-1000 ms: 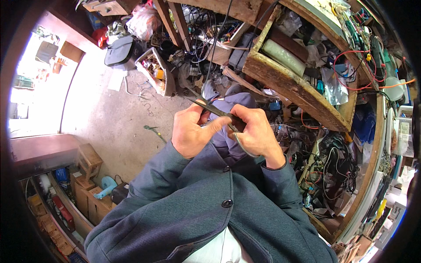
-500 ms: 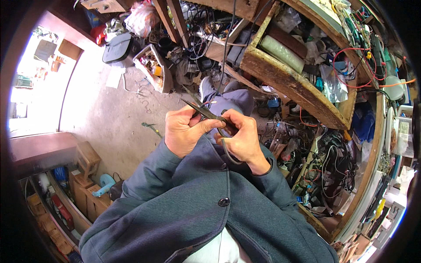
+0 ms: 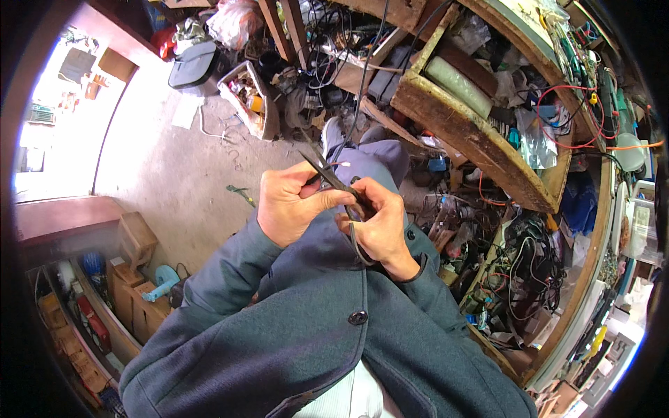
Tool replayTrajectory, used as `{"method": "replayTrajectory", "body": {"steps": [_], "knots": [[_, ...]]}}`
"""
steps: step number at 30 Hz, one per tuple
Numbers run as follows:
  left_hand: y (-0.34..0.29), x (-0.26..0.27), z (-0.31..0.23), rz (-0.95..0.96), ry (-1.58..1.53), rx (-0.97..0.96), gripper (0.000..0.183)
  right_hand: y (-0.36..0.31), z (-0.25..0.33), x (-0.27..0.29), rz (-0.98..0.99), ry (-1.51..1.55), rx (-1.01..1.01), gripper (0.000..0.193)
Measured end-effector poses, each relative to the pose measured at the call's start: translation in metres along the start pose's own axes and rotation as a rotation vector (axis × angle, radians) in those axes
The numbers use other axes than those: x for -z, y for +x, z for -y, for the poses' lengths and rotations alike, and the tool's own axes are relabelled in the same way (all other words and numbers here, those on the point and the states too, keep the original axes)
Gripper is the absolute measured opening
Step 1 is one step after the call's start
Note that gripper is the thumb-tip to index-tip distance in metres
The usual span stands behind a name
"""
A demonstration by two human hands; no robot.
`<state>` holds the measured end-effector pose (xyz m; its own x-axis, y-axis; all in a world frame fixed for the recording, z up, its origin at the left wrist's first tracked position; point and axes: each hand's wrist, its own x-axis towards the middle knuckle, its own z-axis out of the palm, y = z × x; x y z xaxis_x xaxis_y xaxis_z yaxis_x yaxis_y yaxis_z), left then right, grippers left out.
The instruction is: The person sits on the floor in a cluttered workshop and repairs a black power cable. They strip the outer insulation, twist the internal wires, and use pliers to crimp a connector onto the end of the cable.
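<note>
In front of my lap, my right hand (image 3: 383,224) is closed around the handles of a pair of dark scissors (image 3: 326,173). One handle loop shows below its fingers. The blades point up and left, slightly parted. My left hand (image 3: 287,205) is closed too, thumb pressed toward the scissors near their pivot. A thin black cable (image 3: 359,104) comes down from above toward both hands. Close to the blades, a short wire end (image 3: 341,164) with a reddish and pale tip sticks out. What lies between the left fingers is mostly hidden.
An open wooden drawer (image 3: 474,143) full of bags and parts juts out at the right. Tangled cables (image 3: 533,265) lie below it. On the floor stand a bin of scraps (image 3: 251,101) and a black container (image 3: 195,67). A small light-blue fan (image 3: 162,282) is at the left.
Both hands stay together on the scissors, which have tilted a little more upright. The left hand has shifted slightly left. The reddish wire end shows more clearly beside the blades.
</note>
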<state>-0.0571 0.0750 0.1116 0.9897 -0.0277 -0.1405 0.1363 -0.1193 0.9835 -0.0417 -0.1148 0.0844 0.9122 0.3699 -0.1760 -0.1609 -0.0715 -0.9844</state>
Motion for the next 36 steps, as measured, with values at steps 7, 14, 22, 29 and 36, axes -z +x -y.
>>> {"method": "replayTrajectory", "body": {"steps": [7, 14, 22, 29, 36], "knots": [[-0.001, 0.004, -0.002, 0.004, 0.091, -0.018, 0.030, -0.001, -0.001, -0.005, 0.039, 0.097, -0.033, 0.029], [0.008, -0.003, -0.002, -0.063, 0.054, -0.045, 0.034, 0.017, 0.004, 0.012, 0.110, 0.025, -0.091, 0.025], [0.013, 0.007, -0.009, -0.152, 0.199, -0.203, 0.016, 0.024, 0.000, 0.017, 0.117, -0.046, -0.058, 0.026], [0.010, 0.002, -0.009, -0.189, 0.184, -0.212, 0.013, 0.024, 0.003, 0.015, 0.009, -0.355, 0.183, 0.032], [0.011, 0.001, -0.009, -0.179, 0.252, -0.280, 0.012, 0.023, 0.007, 0.012, 0.005, -0.328, 0.130, 0.031]]}}
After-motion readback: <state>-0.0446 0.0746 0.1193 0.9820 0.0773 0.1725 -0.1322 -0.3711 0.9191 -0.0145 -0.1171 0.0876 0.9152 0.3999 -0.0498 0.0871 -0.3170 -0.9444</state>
